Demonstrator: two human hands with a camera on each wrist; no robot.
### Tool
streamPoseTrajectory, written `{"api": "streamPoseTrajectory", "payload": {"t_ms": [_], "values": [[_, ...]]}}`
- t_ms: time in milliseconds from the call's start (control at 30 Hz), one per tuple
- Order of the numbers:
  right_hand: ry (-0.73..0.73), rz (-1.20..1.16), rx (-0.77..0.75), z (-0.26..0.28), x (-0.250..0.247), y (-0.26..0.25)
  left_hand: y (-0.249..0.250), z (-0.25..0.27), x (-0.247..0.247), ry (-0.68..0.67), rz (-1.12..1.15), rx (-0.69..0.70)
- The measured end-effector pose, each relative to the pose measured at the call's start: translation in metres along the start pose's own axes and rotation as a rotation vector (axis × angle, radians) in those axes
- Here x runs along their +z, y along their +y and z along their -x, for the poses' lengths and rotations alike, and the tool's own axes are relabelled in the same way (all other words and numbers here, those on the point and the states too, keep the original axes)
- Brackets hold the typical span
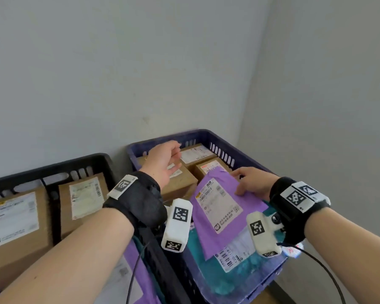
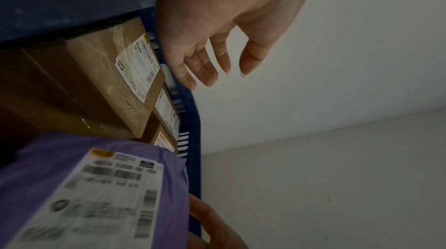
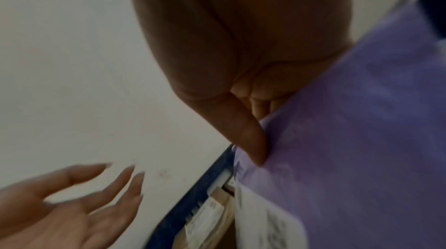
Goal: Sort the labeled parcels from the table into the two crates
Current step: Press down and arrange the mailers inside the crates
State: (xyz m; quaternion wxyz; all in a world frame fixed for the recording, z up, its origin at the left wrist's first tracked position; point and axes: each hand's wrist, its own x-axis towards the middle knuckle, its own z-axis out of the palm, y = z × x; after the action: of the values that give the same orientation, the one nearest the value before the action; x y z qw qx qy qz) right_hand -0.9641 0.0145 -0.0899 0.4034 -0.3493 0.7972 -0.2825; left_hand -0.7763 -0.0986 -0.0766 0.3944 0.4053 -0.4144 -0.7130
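Hidden: lower edge of the purple mailer (image 1: 219, 207) cut off behind the wrist cameras in the head view; fingers under it out of sight; print on its label (image 1: 217, 204) too blurred to read in any view.
Teal bag (image 1: 208, 273): soft, crinkled plastic, lying under the purple mailer at the near end of the blue crate (image 1: 226, 137), partly covered.
Purple mailer: thin, flat, matte plastic with a large white paper label; tilted over the blue crate, far edge resting near the cardboard boxes (image 1: 180, 181).
Right hand (image 1: 253, 183): pinching the mailer's right edge, thumb on top; right wrist view shows the thumb (image 3: 243, 131) pressed on the purple film, curled fingers behind it.
Left hand (image 1: 162, 160): spread and relaxed, holding nothing, hanging above the boxes; left wrist view shows the fingers (image 2: 200, 66) apart, near the crate's far wall.
Cardboard boxes: brown, taped, rectangular, white labels up, packed in the far half of the blue crate; slotted rim visible only in part.
Black crate (image 1: 53, 167): to the left, slotted plastic, holding two more labelled brown boxes (image 1: 18, 222), cut off at the frame edge.
Wall (image 1: 140, 62): plain, pale, behind both crates.
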Motion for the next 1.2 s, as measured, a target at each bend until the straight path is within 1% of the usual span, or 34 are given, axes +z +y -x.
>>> {"api": "streamPoseTrajectory", "payload": {"t_ms": [67,100,167,233,300,367,500,633,700,833,900,967,1067,1200], "values": [[-0.146,0.068,0.044,-0.017,0.007,-0.002,-0.005,-0.016,0.001,0.016,-0.004,-0.009],[-0.196,0.136,0.054,-0.024,0.011,-0.002,-0.008,-0.022,0.001,0.025,-0.01,-0.017],[-0.26,0.344,0.059,-0.033,0.023,0.001,-0.018,-0.031,0.0,0.05,-0.015,-0.051],[-0.282,0.599,0.038,-0.041,0.035,0.008,-0.027,-0.036,-0.002,0.056,-0.012,-0.083],[-0.31,0.783,0.013,-0.049,0.044,0.015,-0.033,-0.039,-0.003,0.062,-0.009,-0.099],[-0.347,0.879,-0.006,-0.056,0.047,0.018,-0.035,-0.041,-0.004,0.077,-0.018,-0.098],[-0.349,1.029,-0.045,-0.064,0.045,0.012,-0.039,-0.039,-0.004,0.133,-0.021,-0.096],[-0.417,0.999,-0.145,-0.067,0.052,0.011,-0.046,-0.036,0.007,0.205,-0.047,-0.093],[-0.427,0.979,-0.186,-0.067,0.055,0.012,-0.053,-0.033,0.017,0.235,-0.062,-0.09],[-0.325,0.95,-0.287,-0.073,0.043,0.017,-0.07,-0.028,0.032,0.256,-0.09,-0.116],[-0.263,0.893,-0.333,-0.077,0.034,0.019,-0.079,-0.029,0.037,0.288,-0.131,-0.132],[-0.242,0.803,-0.37,-0.08,0.029,0.021,-0.085,-0.028,0.042,0.298,-0.19,-0.142],[-0.233,0.686,-0.408,-0.083,0.026,0.02,-0.091,-0.029,0.046,0.275,-0.257,-0.16],[-0.189,0.562,-0.45,-0.089,0.025,0.018,-0.094,-0.033,0.045,0.285,-0.293,-0.166]]}}
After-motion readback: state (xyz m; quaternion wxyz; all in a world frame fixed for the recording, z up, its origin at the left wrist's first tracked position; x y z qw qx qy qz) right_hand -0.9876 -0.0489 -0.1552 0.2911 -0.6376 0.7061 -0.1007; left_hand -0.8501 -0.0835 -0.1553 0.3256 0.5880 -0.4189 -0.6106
